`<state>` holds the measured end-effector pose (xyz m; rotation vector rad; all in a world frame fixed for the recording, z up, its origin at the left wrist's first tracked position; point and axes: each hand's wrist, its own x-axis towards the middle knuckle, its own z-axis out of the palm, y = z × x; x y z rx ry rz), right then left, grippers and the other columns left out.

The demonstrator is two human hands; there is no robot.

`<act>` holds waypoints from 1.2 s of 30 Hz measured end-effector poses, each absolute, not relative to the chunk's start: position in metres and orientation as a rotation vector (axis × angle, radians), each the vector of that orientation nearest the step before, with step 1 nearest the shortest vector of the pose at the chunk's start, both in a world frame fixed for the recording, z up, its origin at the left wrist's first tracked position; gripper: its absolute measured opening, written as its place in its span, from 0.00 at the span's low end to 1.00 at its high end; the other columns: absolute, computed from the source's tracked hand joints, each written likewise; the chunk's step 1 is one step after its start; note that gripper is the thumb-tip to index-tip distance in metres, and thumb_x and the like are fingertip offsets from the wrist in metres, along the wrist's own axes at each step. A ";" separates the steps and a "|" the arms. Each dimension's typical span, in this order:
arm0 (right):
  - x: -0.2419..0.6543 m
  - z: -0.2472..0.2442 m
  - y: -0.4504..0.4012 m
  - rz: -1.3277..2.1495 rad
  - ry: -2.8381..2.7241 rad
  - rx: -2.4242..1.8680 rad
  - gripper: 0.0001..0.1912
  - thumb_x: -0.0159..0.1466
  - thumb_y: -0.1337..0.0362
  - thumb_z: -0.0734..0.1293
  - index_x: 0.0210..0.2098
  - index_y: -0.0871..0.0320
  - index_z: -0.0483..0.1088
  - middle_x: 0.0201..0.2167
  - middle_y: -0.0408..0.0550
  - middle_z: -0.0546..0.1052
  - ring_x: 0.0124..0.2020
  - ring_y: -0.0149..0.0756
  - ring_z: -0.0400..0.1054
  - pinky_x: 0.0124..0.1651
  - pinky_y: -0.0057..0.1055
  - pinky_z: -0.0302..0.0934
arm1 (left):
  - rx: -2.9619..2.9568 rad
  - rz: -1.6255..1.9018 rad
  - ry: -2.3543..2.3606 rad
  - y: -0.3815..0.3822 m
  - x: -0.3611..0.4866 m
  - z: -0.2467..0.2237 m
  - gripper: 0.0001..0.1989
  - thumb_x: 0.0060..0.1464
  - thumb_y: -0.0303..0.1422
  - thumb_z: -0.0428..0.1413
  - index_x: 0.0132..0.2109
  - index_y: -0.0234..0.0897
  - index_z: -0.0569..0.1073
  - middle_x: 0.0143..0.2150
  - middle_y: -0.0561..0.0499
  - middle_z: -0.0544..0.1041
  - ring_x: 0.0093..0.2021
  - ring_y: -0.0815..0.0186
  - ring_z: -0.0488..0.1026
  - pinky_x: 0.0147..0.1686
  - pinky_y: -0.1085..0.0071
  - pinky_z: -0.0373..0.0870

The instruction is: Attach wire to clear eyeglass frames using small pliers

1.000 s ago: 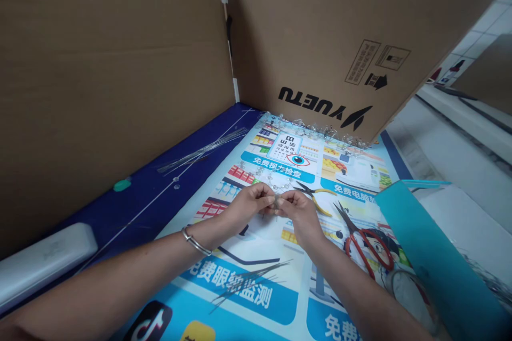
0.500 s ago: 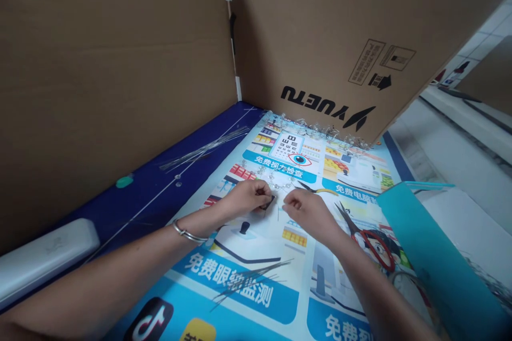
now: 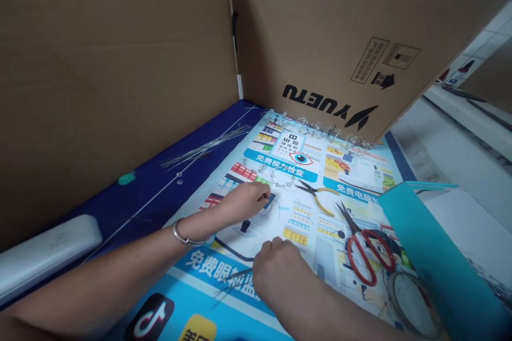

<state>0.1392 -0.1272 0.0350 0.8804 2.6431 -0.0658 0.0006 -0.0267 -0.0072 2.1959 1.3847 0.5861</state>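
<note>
My left hand [image 3: 254, 197] is closed in a pinch above the printed mat, with thin wire [image 3: 273, 202] sticking out past its fingertips. Nearer to me, my right hand [image 3: 282, 274] is curled down over the right end of a loose bundle of thin dark wires [image 3: 230, 283]; its fingertips are hidden, so whether it grips any is unclear. Just beyond the left hand lies a curved string of clear beads [image 3: 276, 184]. Pliers with yellow handles [image 3: 320, 197] rest to the right of the beads.
Red-handled scissors [image 3: 366, 250] and a roll of tape [image 3: 412, 298] lie at right, beside a teal folder [image 3: 436, 256]. Beaded wire pieces [image 3: 328, 130] line the cardboard wall [image 3: 320, 37]. More wires [image 3: 208, 145] and a white case [image 3: 48, 256] are on the left.
My right hand has moved away from the left hand, back towards me, onto the wire bundle. The left hand stays nearly in place, still pinching. The pliers and scissors are less covered now.
</note>
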 end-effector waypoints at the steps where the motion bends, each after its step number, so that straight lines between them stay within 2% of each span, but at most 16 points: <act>1: 0.141 0.038 -0.126 -0.066 2.658 0.845 0.03 0.51 0.75 0.63 0.24 0.64 0.67 0.23 0.55 0.69 0.26 0.41 0.64 0.22 0.31 0.53 | 2.208 0.578 1.395 -0.027 0.001 -0.007 0.06 0.48 0.31 0.51 0.29 0.36 0.72 0.26 0.50 0.72 0.26 0.67 0.65 0.25 0.74 0.52; 4: 0.153 0.049 -0.115 -0.128 2.688 0.764 0.06 0.50 0.77 0.63 0.25 0.62 0.67 0.24 0.51 0.71 0.27 0.40 0.65 0.22 0.30 0.52 | 2.207 0.567 1.423 -0.030 0.001 -0.004 0.06 0.48 0.33 0.52 0.30 0.37 0.72 0.27 0.49 0.72 0.26 0.66 0.65 0.25 0.74 0.51; 6: 0.164 0.053 -0.103 -0.240 2.694 0.727 0.04 0.51 0.74 0.63 0.26 0.61 0.68 0.24 0.49 0.72 0.25 0.37 0.66 0.22 0.29 0.50 | 2.186 0.595 1.438 -0.030 0.000 0.001 0.07 0.48 0.35 0.52 0.30 0.37 0.73 0.27 0.50 0.72 0.26 0.66 0.65 0.25 0.74 0.51; 11: 0.184 0.053 -0.084 -0.264 2.686 0.866 0.05 0.55 0.70 0.61 0.28 0.61 0.68 0.27 0.50 0.73 0.27 0.35 0.67 0.25 0.29 0.48 | 2.193 0.628 1.383 -0.029 -0.002 0.013 0.09 0.50 0.36 0.51 0.31 0.38 0.73 0.28 0.50 0.73 0.28 0.66 0.66 0.28 0.74 0.55; 14: 0.179 0.057 -0.093 -0.310 2.718 0.809 0.04 0.54 0.67 0.62 0.27 0.60 0.69 0.27 0.50 0.73 0.27 0.36 0.66 0.25 0.29 0.49 | 2.223 0.608 1.355 -0.029 -0.003 0.016 0.09 0.52 0.35 0.49 0.32 0.37 0.73 0.29 0.50 0.73 0.28 0.67 0.66 0.29 0.74 0.56; 19: 0.154 0.058 -0.120 -0.165 2.706 0.677 0.05 0.46 0.75 0.66 0.23 0.61 0.67 0.23 0.51 0.71 0.26 0.38 0.64 0.23 0.29 0.50 | 2.218 0.645 1.343 -0.030 -0.001 0.017 0.10 0.52 0.34 0.49 0.31 0.37 0.73 0.28 0.50 0.72 0.28 0.68 0.65 0.27 0.74 0.55; 21: 0.149 0.053 -0.125 -0.159 2.680 0.691 0.06 0.45 0.76 0.66 0.20 0.61 0.66 0.20 0.50 0.69 0.26 0.39 0.64 0.23 0.29 0.50 | 2.194 0.661 1.324 -0.030 0.000 0.017 0.10 0.51 0.34 0.49 0.30 0.37 0.73 0.27 0.50 0.72 0.27 0.68 0.65 0.26 0.75 0.55; 26: 0.160 0.049 -0.114 -0.173 2.730 0.728 0.06 0.48 0.76 0.64 0.23 0.61 0.67 0.22 0.48 0.71 0.24 0.35 0.64 0.23 0.28 0.48 | 2.102 0.685 1.238 -0.031 0.001 0.018 0.08 0.50 0.33 0.51 0.30 0.37 0.74 0.26 0.51 0.72 0.26 0.69 0.65 0.24 0.75 0.54; 30: 0.178 0.055 -0.092 -0.294 2.706 0.804 0.04 0.53 0.70 0.61 0.25 0.60 0.67 0.22 0.47 0.72 0.22 0.31 0.63 0.23 0.27 0.44 | 2.084 0.724 1.152 -0.028 -0.001 0.018 0.07 0.50 0.32 0.52 0.30 0.37 0.75 0.26 0.52 0.73 0.27 0.69 0.66 0.26 0.75 0.56; 36: 0.199 0.054 -0.065 -0.603 2.692 0.997 0.04 0.50 0.70 0.59 0.23 0.57 0.65 0.19 0.40 0.69 0.21 0.26 0.57 0.23 0.25 0.41 | 2.177 0.633 1.016 -0.031 -0.005 0.035 0.09 0.52 0.32 0.50 0.33 0.38 0.75 0.29 0.51 0.75 0.30 0.67 0.69 0.30 0.74 0.60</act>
